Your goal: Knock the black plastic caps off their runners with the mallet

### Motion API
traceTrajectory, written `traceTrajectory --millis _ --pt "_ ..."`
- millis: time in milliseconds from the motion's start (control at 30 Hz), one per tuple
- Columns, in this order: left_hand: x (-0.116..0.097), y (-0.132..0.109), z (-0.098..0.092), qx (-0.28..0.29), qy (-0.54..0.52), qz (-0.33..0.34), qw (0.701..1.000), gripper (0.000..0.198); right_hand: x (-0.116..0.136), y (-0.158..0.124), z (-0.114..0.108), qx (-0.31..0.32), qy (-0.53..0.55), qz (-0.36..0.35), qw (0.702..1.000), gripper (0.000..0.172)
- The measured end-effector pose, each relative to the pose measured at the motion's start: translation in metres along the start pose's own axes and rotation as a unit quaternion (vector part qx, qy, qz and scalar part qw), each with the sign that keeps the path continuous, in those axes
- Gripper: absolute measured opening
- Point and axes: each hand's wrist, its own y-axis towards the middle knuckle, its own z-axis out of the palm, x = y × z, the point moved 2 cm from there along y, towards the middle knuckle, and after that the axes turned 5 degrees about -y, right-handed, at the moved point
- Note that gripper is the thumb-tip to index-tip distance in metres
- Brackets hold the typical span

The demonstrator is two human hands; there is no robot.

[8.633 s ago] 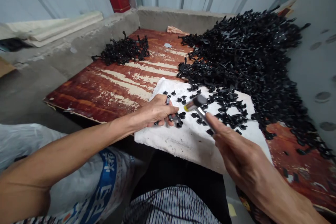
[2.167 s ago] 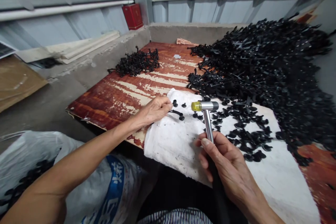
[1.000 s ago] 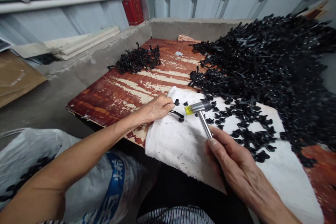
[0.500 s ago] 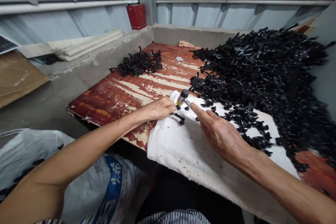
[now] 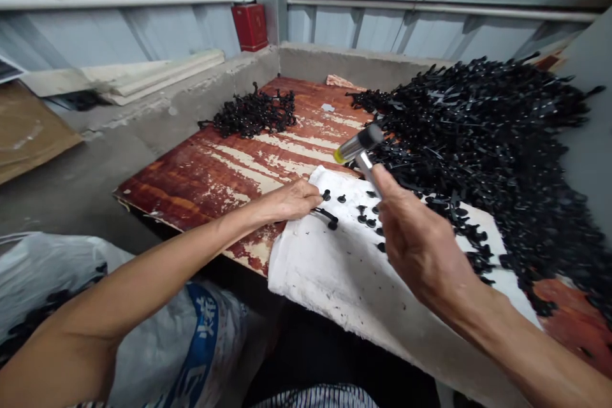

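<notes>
Above the cloth (image 5: 329,268), hammer (image 5: 356,145) higher than before

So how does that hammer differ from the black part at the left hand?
The hammer is bulkier; the black part is slim. The hammer's metal head has a yellow end, while the black part looks black throughout. The right hand holds the hammer raised; the black part is low, at the left hand.

Shiny metal hammer head (image 5: 354,145), glossy plastic-looking parts (image 5: 497,134); matt, rough cloth (image 5: 325,268) at the near edge of the flaking wooden surface (image 5: 186,169).
</notes>
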Motion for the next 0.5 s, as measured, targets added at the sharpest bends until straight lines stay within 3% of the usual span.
traceTrajectory --millis 100,233,400,433,500 --pt "0.0 -0.001 0.0 -0.008 0.002 0.003 1.0 0.034 -0.001 -0.002 0.007 0.066 -0.015 -0.026 0.997 0.06" --pt "-0.002 -0.002 0.002 -0.005 -0.033 -0.024 0.999 0.036 -0.008 -0.001 0.014 0.042 0.059 0.025 0.997 0.061" --pt "-0.009 -0.005 -0.003 0.003 -0.195 -0.164 0.967 0.026 -0.006 0.002 -0.003 0.051 0.143 0.047 0.987 0.053" --pt "-0.011 -0.005 -0.005 -0.011 -0.236 -0.184 0.954 0.022 -0.006 -0.001 -0.01 0.04 0.213 0.117 0.969 0.051" --pt "-0.012 -0.005 -0.011 -0.042 -0.31 -0.203 0.928 0.015 -0.007 -0.014 -0.022 0.006 0.346 0.244 0.906 0.053"
